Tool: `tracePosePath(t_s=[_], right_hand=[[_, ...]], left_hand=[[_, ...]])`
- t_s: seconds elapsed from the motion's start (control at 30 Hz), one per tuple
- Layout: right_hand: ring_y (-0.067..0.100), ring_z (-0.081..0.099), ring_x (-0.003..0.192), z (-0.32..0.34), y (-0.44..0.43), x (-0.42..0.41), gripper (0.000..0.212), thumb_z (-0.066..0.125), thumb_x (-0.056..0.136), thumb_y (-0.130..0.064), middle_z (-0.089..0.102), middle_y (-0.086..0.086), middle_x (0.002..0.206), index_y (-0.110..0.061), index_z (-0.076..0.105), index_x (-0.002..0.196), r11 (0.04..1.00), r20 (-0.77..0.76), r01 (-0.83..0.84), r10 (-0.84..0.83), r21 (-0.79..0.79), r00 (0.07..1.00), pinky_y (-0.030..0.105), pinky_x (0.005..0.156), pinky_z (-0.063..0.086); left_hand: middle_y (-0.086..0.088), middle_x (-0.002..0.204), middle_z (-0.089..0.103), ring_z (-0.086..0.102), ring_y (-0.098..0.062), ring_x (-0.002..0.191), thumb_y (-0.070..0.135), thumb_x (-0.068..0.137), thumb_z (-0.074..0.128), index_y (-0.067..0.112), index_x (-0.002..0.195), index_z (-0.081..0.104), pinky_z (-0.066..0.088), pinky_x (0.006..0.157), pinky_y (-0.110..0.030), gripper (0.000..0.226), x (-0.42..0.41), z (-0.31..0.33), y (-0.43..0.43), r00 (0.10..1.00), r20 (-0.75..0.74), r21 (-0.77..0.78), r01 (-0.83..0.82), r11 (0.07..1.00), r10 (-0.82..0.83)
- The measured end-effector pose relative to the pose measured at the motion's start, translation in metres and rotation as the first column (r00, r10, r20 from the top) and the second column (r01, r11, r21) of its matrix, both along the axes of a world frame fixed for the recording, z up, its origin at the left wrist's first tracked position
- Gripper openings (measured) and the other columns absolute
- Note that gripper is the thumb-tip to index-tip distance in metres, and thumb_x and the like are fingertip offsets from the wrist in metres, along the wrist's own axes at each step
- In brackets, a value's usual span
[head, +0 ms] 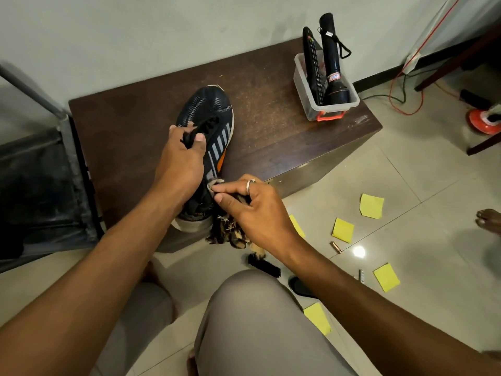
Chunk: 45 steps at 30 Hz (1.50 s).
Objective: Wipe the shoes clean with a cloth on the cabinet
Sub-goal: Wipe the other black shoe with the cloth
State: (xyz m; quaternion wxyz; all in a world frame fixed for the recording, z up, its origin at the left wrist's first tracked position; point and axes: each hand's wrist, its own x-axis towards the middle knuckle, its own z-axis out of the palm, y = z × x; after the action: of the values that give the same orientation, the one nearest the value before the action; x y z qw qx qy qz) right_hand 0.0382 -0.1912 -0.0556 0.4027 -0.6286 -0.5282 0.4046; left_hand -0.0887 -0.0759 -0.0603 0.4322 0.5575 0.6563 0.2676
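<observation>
A dark navy mesh shoe (208,109) with grey stripes and an orange patch lies on the brown cabinet (271,131), toe pointing away from me. My left hand (180,161) grips the shoe over its black laces and tongue. My right hand (249,207), wearing a silver ring, pinches a frayed brown patterned cloth (227,234) and presses a fold of it against the shoe's side near the heel. The rest of the cloth hangs over the cabinet's front edge. The heel is partly hidden by my hands.
A clear plastic box (325,104) with a black torch and a remote control stands at the cabinet's back right. Yellow paper squares (343,229), a black brush (264,267) and small items lie on the tiled floor. A dark metal frame (40,185) stands left. Another person's foot (488,221) shows at right.
</observation>
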Motion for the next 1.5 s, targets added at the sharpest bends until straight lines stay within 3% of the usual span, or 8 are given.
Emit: tracePosePath(t_s=[0.13,0.27,0.47,0.67,0.93,1.1,1.33,1.5], right_hand=[[0.001,0.064,0.093,-0.003,0.042,0.004,0.02,0.072,0.094,-0.017,0.068,-0.007,0.099,-0.018,0.079,0.113,0.995,0.182,0.049,-0.063,0.083,0.981,0.008,0.086,0.047],[0.004,0.064,0.093,-0.002,0.043,-0.001,0.021,0.072,0.094,-0.015,0.067,-0.005,0.1,-0.017,0.079,0.114,0.995,0.201,0.027,-0.046,0.098,0.979,0.012,0.086,0.049],[0.006,0.062,0.083,0.0,0.021,0.006,0.019,0.073,0.094,-0.017,0.061,-0.008,0.089,-0.018,0.079,0.113,0.994,0.208,-0.089,0.073,0.064,0.975,0.016,0.075,0.049],[0.004,0.066,0.093,-0.003,0.069,0.001,0.02,0.074,0.092,-0.013,0.069,-0.002,0.101,-0.014,0.079,0.111,0.978,0.241,0.107,-0.149,0.181,0.959,0.018,0.09,0.055],[0.003,0.06,0.081,0.001,0.036,0.003,0.019,0.074,0.092,-0.013,0.06,-0.009,0.09,-0.016,0.08,0.109,0.987,0.276,-0.094,0.054,0.133,0.96,0.009,0.076,0.045],[0.008,0.066,0.093,0.002,0.087,0.009,0.019,0.075,0.092,-0.012,0.069,0.001,0.102,-0.013,0.08,0.11,0.98,0.29,0.091,-0.14,0.178,0.947,0.027,0.089,0.057],[0.002,0.06,0.081,0.005,0.037,0.004,0.018,0.073,0.092,-0.012,0.058,-0.013,0.088,-0.017,0.081,0.108,0.984,0.285,-0.131,0.093,0.118,0.954,0.009,0.076,0.045],[0.004,0.065,0.092,0.003,0.086,0.016,0.017,0.075,0.092,-0.012,0.064,-0.01,0.096,-0.014,0.08,0.108,0.986,0.281,0.071,-0.111,0.15,0.953,0.027,0.09,0.057]], left_hand=[[0.005,0.144,0.052,0.054,-0.017,0.121,0.042,0.106,0.044,0.028,0.137,0.054,0.042,0.099,-0.035,0.035,0.001,0.001,0.0,1.0,0.011,-0.006,-0.01,1.0,0.011],[0.003,0.126,0.062,0.062,-0.018,0.11,0.044,0.103,0.045,0.03,0.121,0.058,0.051,0.099,-0.046,0.027,0.0,0.0,-0.001,0.998,0.054,-0.008,-0.031,0.999,0.031],[0.004,0.164,0.031,0.041,-0.02,0.142,0.042,0.107,0.043,0.028,0.144,0.049,0.033,0.107,-0.031,0.04,0.003,0.002,0.0,1.0,-0.017,-0.018,0.026,1.0,-0.026],[-0.001,0.145,0.056,0.06,-0.025,0.121,0.05,0.099,0.046,0.033,0.129,0.057,0.05,0.102,-0.048,0.036,-0.001,0.002,0.0,0.999,0.048,-0.048,-0.008,0.999,0.01],[-0.003,0.151,0.05,0.055,-0.026,0.127,0.043,0.104,0.045,0.027,0.131,0.057,0.044,0.107,-0.046,0.033,0.0,0.0,0.001,0.999,-0.007,-0.015,0.033,0.999,-0.033],[-0.001,0.139,0.058,0.059,-0.025,0.12,0.043,0.104,0.046,0.029,0.134,0.054,0.048,0.103,-0.046,0.034,0.001,0.002,0.001,1.0,0.02,-0.05,-0.005,0.999,0.006],[-0.002,0.156,0.045,0.052,-0.024,0.133,0.043,0.105,0.045,0.027,0.135,0.054,0.042,0.111,-0.045,0.036,0.002,0.002,0.0,1.0,-0.001,-0.025,0.03,0.999,-0.03],[0.0,0.145,0.054,0.058,-0.022,0.122,0.042,0.105,0.045,0.03,0.13,0.055,0.047,0.101,-0.041,0.029,0.002,0.001,0.001,1.0,0.008,-0.033,0.017,0.999,-0.017]])
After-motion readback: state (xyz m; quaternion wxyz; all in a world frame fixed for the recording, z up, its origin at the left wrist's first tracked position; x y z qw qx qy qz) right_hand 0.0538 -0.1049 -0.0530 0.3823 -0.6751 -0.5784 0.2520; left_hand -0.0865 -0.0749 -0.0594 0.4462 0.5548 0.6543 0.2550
